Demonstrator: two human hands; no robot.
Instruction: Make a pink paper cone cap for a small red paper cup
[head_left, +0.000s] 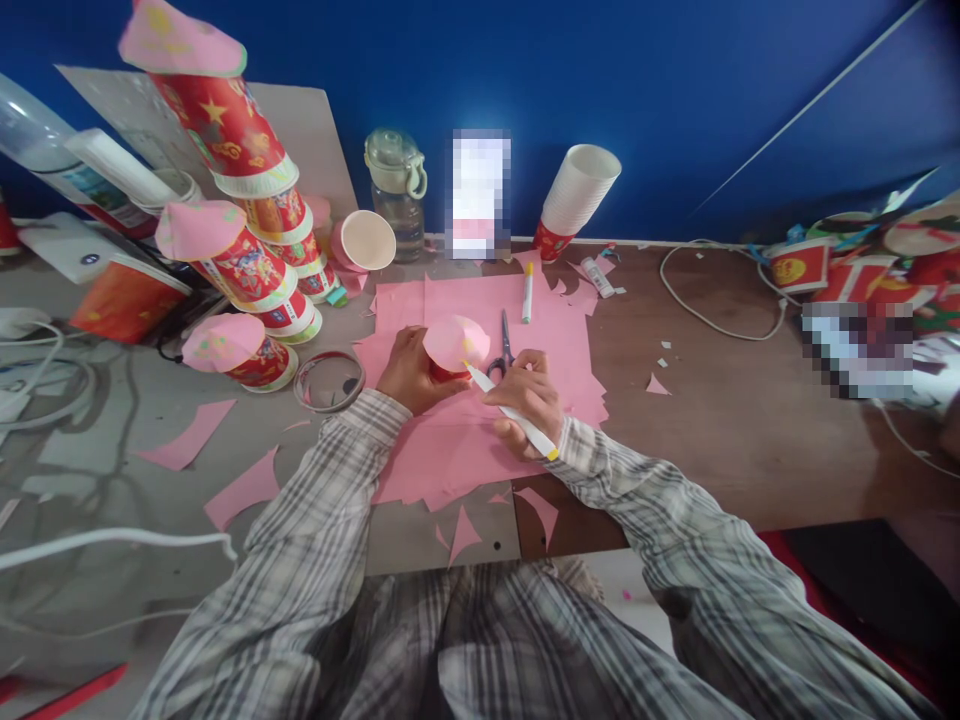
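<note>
My left hand [415,375] is closed around a red paper cup [448,372] topped by a pink paper cone [459,343]. Yellow marks show near the cone's tip. In my right hand [531,395] is a white marker [529,430] with a yellow end, and its yellow tip meets the cone's lower right side. Below both hands lie pink paper sheets [420,455]. Dark scissors [506,340] rest on the sheets just beyond my right hand. Farther back on the paper is a marker cap or second yellow-topped marker [528,295].
Cone-topped cup towers [247,260] rise at the left, near a tape roll [330,382]. A clear bottle [397,195], a lit, blurred screen [480,195] and a leaning stack of paper cups [577,195] stand at the back. A glue stick [598,278] and pink scraps [240,490] lie about.
</note>
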